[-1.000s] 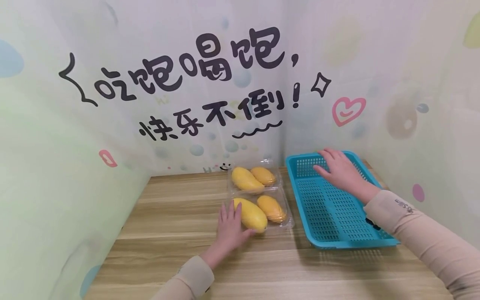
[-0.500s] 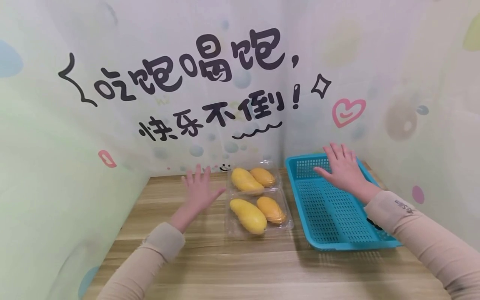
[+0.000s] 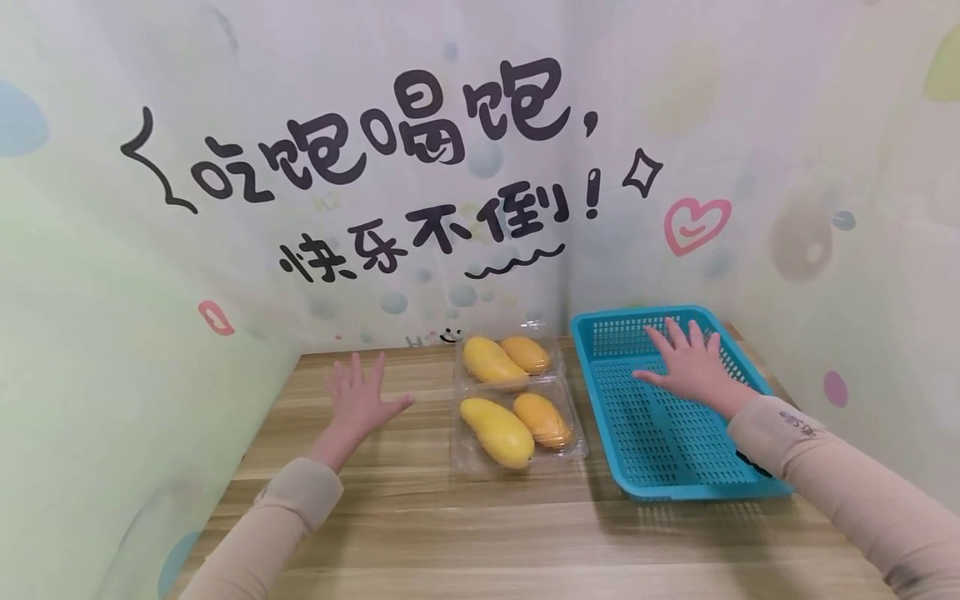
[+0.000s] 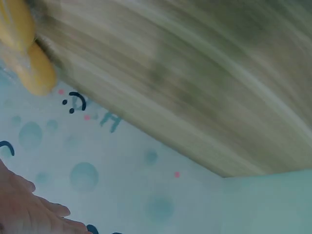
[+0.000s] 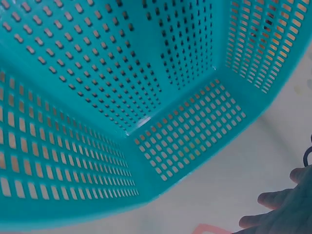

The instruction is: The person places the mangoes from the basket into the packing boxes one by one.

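Observation:
In the head view, my left hand (image 3: 356, 402) hovers over the wooden table with fingers spread, touching nothing visible. To its right lies a clear plastic box (image 3: 442, 467) holding several mangoes, among them a yellow mango (image 3: 498, 435) at the near left and an orange one (image 3: 542, 419) beside it. My right hand (image 3: 693, 368) is held above a turquoise plastic basket (image 3: 626, 475), fingers spread and holding nothing. The left wrist view catches mangoes (image 4: 36, 73) at its upper left corner. Into the right wrist view come the basket's perforated walls (image 5: 190, 131), with nothing lying in the visible part.
A printed curtain (image 3: 420, 167) with dark lettering rises behind the table's back edge, and more curtain (image 3: 862, 250) closes in on the right. The wood tabletop (image 3: 480, 542) runs in front of the box and basket.
My left hand has left the near yellow mango and moved left over the table, its fingers spread. My right hand has stayed over the basket, its fingers now spread wider. Mangoes and basket look unmoved.

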### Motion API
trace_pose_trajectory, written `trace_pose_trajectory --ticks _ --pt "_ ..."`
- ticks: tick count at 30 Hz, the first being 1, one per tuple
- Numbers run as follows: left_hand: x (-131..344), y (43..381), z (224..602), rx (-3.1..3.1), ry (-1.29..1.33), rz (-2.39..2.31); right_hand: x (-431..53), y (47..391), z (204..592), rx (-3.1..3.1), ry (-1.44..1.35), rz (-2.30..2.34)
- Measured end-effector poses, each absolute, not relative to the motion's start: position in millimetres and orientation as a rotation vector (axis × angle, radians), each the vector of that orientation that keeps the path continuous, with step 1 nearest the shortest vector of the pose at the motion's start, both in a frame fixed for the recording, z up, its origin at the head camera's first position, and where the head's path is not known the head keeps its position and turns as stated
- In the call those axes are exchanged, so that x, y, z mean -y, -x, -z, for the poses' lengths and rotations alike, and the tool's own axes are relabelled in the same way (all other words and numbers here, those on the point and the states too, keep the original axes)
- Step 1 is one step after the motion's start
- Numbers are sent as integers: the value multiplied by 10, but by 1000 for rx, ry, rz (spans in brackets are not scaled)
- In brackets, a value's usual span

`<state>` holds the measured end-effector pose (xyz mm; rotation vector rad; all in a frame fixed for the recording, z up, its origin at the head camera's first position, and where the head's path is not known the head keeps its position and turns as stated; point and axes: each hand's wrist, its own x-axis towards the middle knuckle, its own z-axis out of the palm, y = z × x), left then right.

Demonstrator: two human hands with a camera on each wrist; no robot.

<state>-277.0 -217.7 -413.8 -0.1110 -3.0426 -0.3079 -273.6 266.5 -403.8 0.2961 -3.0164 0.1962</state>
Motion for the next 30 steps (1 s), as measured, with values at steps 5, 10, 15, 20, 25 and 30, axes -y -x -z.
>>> trace_pose_trajectory --ticks 5,10,15,20,25,30 --pt "2245 2759 4267 3061 119 300 -2662 2727 4132 3043 -278 -236" --pt "2276 2743 4325 3053 129 312 -2658 2720 4180 3056 -285 -245" --pt "2289 2726 4356 3037 143 285 -2670 2717 4195 3058 -288 -253" --pt "2282 2713 4373 3043 139 289 -2688 2732 4183 3063 -277 -246" --pt "2273 2708 4364 3054 130 279 -2680 2730 4157 3073 -272 -256" --pt "2267 2702 4358 3068 128 274 -2669 2719 4131 3079 -277 -256"
